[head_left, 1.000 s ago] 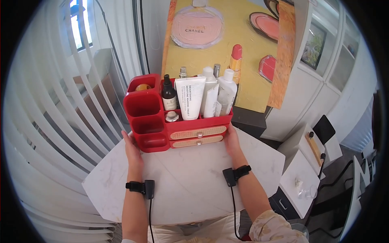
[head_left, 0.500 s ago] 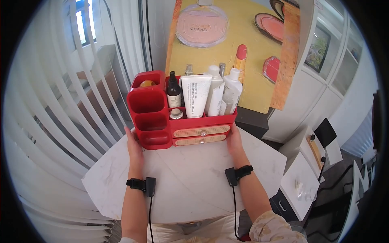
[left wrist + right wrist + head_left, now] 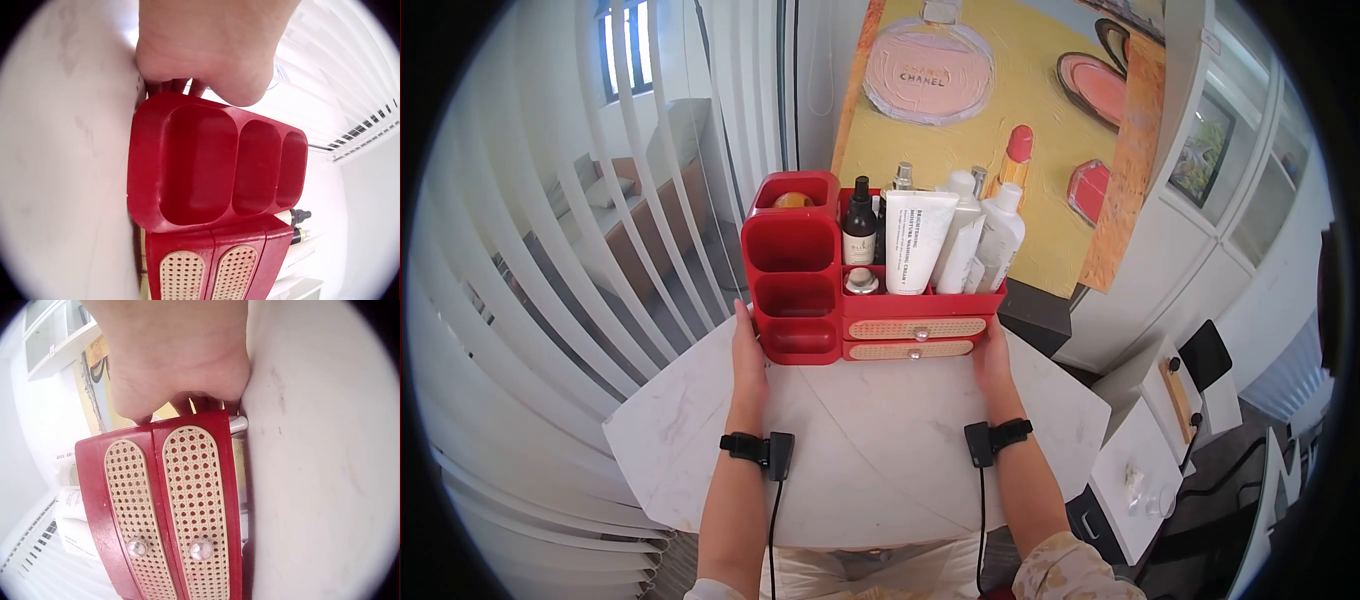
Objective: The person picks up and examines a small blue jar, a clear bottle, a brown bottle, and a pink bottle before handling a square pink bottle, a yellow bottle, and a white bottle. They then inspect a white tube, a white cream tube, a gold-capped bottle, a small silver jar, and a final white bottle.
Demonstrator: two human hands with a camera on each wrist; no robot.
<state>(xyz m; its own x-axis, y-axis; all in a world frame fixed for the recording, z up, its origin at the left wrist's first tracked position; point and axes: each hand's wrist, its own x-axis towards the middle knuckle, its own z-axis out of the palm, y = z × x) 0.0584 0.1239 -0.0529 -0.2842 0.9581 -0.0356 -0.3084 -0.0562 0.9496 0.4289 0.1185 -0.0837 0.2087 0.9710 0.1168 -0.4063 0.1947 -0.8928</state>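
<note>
A red cosmetics organizer [image 3: 792,312] stands over the marble-patterned table, with rounded open compartments on its left and two woven-front drawers [image 3: 916,340] with round knobs on its right. Against its left side rests my left hand [image 3: 749,350], fingers extended along the wall. My right hand [image 3: 994,358] presses the opposite side beside the drawers. Both wrist views show the fingers passing out of sight behind the organizer's side walls. In its upper tray stand a white washing cream tube [image 3: 920,240], a dark dropper-style bottle [image 3: 860,225], several white bottles [image 3: 1002,235] and a small silver-topped jar [image 3: 861,281].
The white table [image 3: 870,450] has angled edges. Behind it leans a yellow painting [image 3: 975,130] of cosmetics above a dark box [image 3: 1037,315]. Vertical blinds [image 3: 530,250] hang close on the left. White cabinets [image 3: 1135,470] with a clear cup stand at the right.
In the head view, the organizer and both hands now sit somewhat further right than a second ago. The background has shifted right too. Each hand stays at its same side of the organizer.
</note>
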